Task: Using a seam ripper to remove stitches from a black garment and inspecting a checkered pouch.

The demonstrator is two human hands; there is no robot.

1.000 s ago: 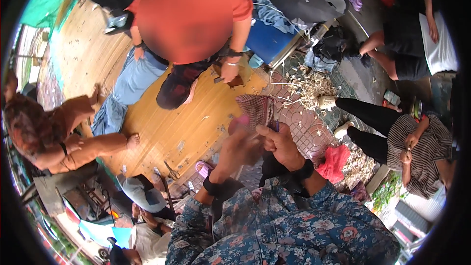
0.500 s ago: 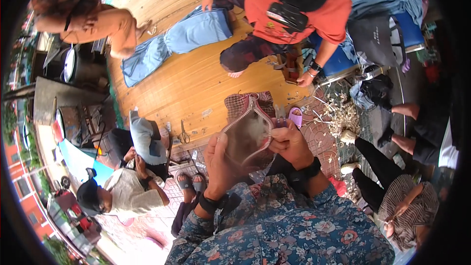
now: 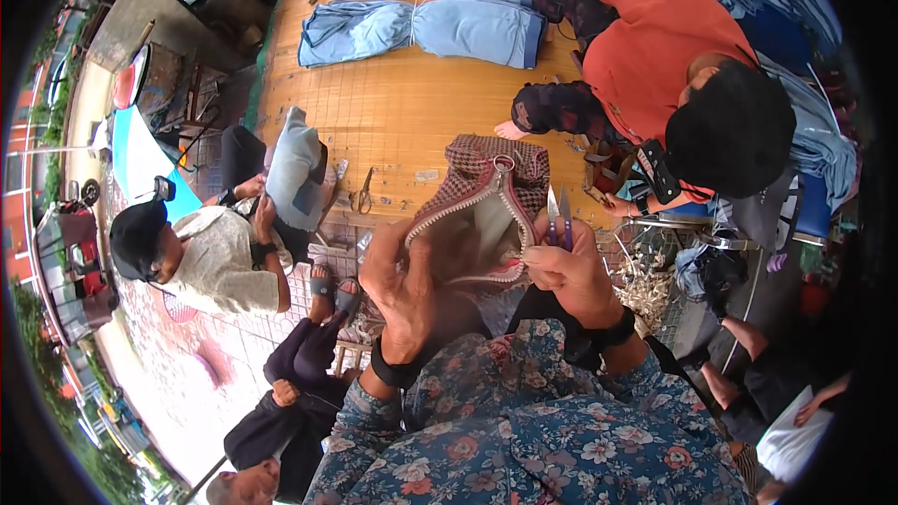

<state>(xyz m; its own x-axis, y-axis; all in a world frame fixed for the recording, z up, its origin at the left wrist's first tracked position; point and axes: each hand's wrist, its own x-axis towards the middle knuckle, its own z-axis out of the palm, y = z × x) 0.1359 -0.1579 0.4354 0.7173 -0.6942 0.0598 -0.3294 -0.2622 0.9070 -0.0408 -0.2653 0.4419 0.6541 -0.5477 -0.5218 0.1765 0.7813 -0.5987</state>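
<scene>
A red-brown checked zip pouch (image 3: 491, 159) is held in front of me, its toothed zipper spread open around a pale lining with small contents that I cannot make out. My left hand (image 3: 398, 290) is closed on the pouch's left side, fingers curled at the zipper edge. My right hand (image 3: 575, 276) pinches the right edge with its thumb and also grips small snips (image 3: 561, 224), whose metal blades point up beside the pouch and whose handles look purple.
Folded blue cloth (image 3: 472, 30) and loose scissors (image 3: 365, 192) lie on the wooden platform (image 3: 374, 103). A person in orange-red (image 3: 664, 47) bends at the right; another in a cap (image 3: 224, 252) works at the left. Pale scraps (image 3: 641, 290) litter the paving at the right.
The pouch, blurred and narrow a second ago, has its mouth spread wide now. My view has shifted, and the person in orange-red appears farther right.
</scene>
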